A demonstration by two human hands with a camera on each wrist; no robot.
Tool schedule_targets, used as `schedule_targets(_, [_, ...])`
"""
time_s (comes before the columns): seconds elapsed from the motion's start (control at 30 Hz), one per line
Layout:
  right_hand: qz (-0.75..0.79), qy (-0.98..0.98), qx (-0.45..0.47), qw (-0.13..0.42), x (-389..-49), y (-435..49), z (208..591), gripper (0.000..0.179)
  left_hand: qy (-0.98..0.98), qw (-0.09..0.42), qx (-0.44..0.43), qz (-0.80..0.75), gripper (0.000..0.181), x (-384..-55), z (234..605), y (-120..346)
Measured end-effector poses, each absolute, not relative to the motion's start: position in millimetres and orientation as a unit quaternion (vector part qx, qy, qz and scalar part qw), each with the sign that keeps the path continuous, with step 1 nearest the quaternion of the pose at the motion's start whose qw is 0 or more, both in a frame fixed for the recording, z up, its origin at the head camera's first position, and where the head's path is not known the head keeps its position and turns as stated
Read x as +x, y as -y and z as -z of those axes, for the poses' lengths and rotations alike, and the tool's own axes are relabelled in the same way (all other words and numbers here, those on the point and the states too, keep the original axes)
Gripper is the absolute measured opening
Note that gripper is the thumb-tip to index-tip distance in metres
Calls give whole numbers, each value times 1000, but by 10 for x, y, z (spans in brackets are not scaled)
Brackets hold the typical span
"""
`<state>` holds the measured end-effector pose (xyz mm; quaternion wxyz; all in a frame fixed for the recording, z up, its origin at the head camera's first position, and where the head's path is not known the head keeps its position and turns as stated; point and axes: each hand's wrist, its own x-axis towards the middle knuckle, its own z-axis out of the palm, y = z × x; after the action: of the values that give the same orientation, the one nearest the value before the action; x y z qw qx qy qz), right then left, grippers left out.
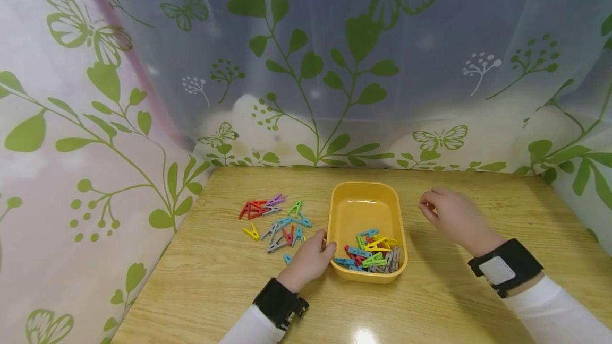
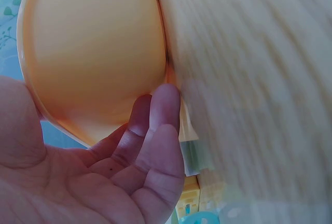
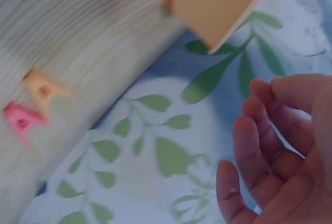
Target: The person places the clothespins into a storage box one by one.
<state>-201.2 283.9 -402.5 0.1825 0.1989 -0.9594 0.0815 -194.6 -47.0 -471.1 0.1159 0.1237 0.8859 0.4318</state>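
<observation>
My left hand [image 1: 309, 261] grips the left side of a yellow plastic bin [image 1: 338, 195], thumb at the rim. In the left wrist view its curled fingers [image 2: 165, 105] touch the bin's outer wall [image 2: 98, 42]. Several plastic clothespins [image 1: 374, 259], blue, green, yellow, red and grey, are heaped in the bin's near end. To the bin's right, my right hand [image 1: 454, 219] is held above the table with nothing in it. Its fingers are loosely bent, and the thumb tip meets the index fingertip in the right wrist view.
Left of the bin, several loose clothespins [image 1: 272, 210] lie scattered on the wooden table [image 1: 210, 280]. The right wrist view shows an orange clothespin [image 3: 45, 90] beside a pink one [image 3: 22, 122]. A leaf-patterned curtain [image 1: 296, 110] hangs behind the table.
</observation>
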Motion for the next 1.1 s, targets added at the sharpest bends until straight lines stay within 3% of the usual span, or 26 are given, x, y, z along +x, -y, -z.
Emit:
schedule_targets(0.73, [-55,995,77,37,-2187,-3349,4459,16,-882,123,131,-435,30,-1943,4724,483])
schedule_targets(1.1, [-58,995,72,37,-2185,-3411,4559,27,-881,124,130,-438,31,-1949,4722,486])
